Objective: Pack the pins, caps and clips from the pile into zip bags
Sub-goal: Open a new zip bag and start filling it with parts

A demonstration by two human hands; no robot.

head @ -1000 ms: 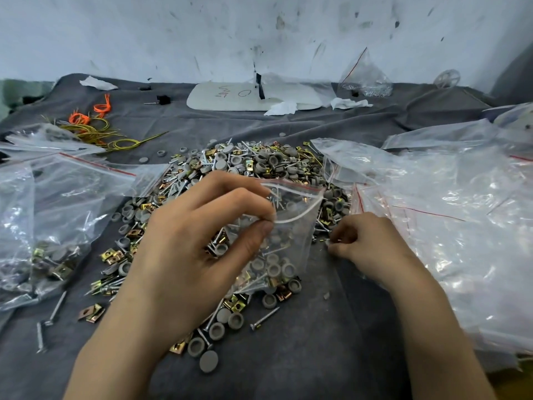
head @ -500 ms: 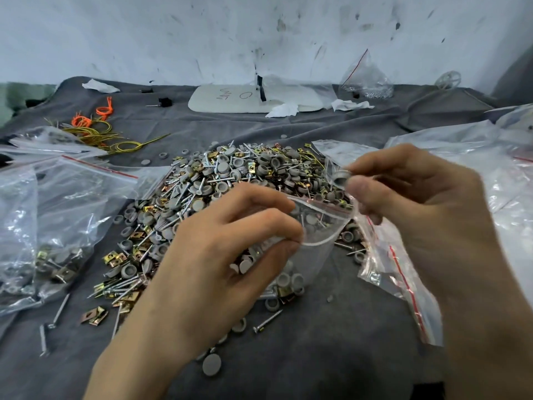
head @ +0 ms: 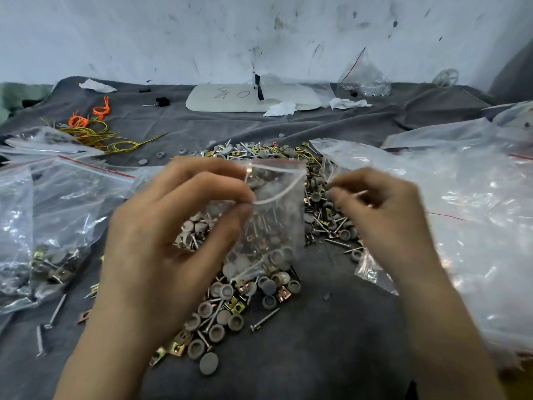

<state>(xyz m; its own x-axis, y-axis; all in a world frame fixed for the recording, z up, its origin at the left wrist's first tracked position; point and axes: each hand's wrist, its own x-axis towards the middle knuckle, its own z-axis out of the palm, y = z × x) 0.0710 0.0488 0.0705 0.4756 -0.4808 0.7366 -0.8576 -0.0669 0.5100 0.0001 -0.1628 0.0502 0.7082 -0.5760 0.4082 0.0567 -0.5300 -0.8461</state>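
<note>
left hand pinches small clear plastic zip bag open | right hand curled just beside, hold blurred, cannot tell | pile of grey caps, steel pins and brass clips beneath

A grey cloth-covered table is spread at its middle with a mixed pile of metal pins, grey round caps and brass clips. Above the pile a small clear zip bag is held at its mouth by the left hand, with some caps and pins lying in its bottom. Just right of the bag's mouth the right hand is raised, and a thin metal pin is pinched in it. Filled clear zip bags are laid left of the pile, and a heap of empty clear plastic bags right of it. Behind the pile a white oval board is laid, with orange and yellow wire ties to its left and an upright clear plastic bag to its right.
</note>
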